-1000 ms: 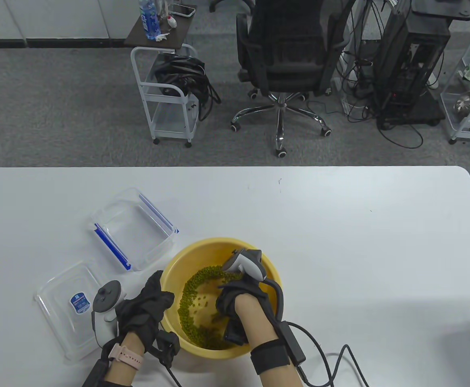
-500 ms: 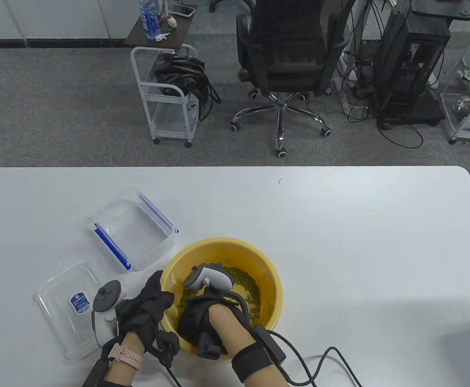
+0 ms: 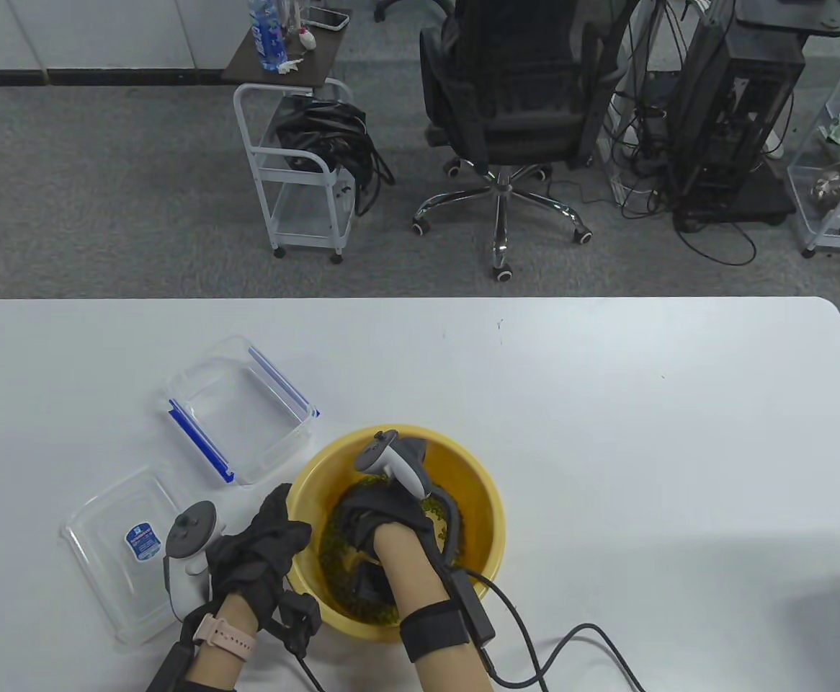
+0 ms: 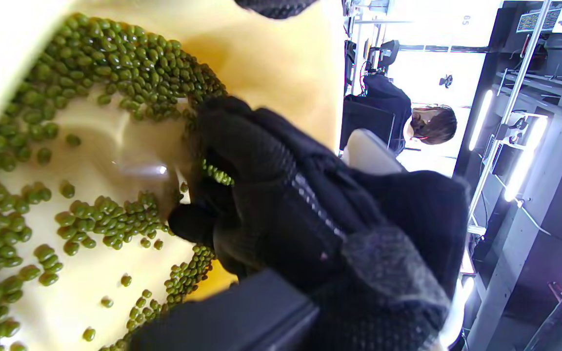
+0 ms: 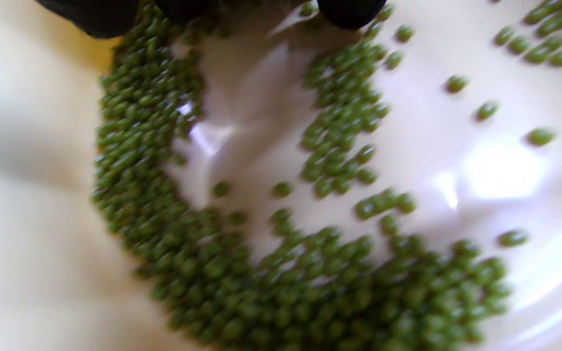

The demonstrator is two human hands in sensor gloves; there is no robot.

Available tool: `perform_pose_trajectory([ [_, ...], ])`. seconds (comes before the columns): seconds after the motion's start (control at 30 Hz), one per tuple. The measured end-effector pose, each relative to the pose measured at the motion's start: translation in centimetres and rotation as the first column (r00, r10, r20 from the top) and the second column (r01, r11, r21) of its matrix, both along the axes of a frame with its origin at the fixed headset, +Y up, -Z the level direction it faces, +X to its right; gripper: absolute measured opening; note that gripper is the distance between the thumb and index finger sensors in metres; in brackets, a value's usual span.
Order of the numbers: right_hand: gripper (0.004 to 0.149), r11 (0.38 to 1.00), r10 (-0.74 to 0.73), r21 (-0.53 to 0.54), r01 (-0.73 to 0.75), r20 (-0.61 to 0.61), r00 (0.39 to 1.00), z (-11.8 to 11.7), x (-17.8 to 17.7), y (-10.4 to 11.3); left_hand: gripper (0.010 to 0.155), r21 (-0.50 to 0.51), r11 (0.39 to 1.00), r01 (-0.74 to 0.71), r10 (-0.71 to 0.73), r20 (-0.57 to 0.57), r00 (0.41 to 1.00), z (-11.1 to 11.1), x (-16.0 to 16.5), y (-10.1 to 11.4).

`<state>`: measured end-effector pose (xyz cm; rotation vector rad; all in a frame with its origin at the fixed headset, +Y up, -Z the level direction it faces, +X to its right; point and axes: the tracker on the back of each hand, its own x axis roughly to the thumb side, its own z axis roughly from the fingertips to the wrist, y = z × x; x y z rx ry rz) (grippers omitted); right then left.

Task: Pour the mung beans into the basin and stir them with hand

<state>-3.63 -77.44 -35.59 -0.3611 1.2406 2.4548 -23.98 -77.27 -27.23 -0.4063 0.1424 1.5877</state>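
A yellow basin [image 3: 490, 504] stands near the table's front edge with green mung beans [image 3: 335, 577] scattered inside. My right hand [image 3: 377, 517] is down in the basin, its gloved fingers bent into the beans. The left wrist view shows this right hand [image 4: 271, 195] among the beans [image 4: 130, 63] on the basin's pale floor [image 4: 271, 53]. In the right wrist view two fingertips [image 5: 347, 9] touch the bottom above a curved band of beans [image 5: 242, 273]. My left hand [image 3: 258, 551] grips the basin's left rim, fingers curled over it.
An empty clear box with blue clips [image 3: 243, 407] lies left of the basin, and its lid [image 3: 128, 548] lies nearer the front edge. A cable [image 3: 571, 645] trails from my right wrist. An office chair [image 3: 514, 94] and a cart [image 3: 305, 166] stand beyond the table.
My right hand swept from the basin's right side round to the near left, then up to the middle, pushing the beans along. The left hand stayed on the rim.
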Motion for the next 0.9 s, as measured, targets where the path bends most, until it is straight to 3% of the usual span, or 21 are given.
perform_pose_trajectory([
  [0.2,0.059,0.998,0.063,-0.034,-0.061,0.071,0.995,0.8,3.2,0.6,0.072,0.001,1.000,0.001,-0.001,-0.001,1.000,0.0,0.0,0.0],
  [0.3,0.060,0.981,0.048,-0.186,-0.048,-0.007,0.999,2.2,3.8,0.4,0.072,0.001,1.000,0.004,-0.004,-0.004,1.000,0.0,0.0,0.0],
  [0.47,0.056,0.968,-0.066,-0.249,0.037,-0.110,0.992,4.3,3.3,0.3,0.072,0.003,1.000,0.005,-0.005,-0.005,1.000,0.0,0.0,-0.1],
  [0.63,0.055,0.967,-0.186,-0.205,0.150,-0.168,0.968,5.2,3.0,1.4,0.072,0.002,1.000,0.005,-0.005,-0.003,1.000,0.0,0.0,0.0],
  [0.8,0.055,0.854,-0.520,-0.057,0.517,-0.092,0.849,5.6,5.0,3.8,0.072,-0.001,1.000,-0.009,0.009,0.000,1.000,0.0,0.0,0.0],
  [0.87,0.055,0.760,-0.642,0.058,0.647,-0.083,0.762,6.1,6.8,4.5,0.072,-0.002,1.000,-0.018,0.018,0.003,1.000,0.1,0.0,0.0],
  [0.9,0.054,0.668,-0.724,0.157,0.727,-0.085,0.684,6.4,8.1,4.8,0.072,-0.003,1.000,-0.021,0.021,0.005,1.000,0.1,0.0,0.0],
])
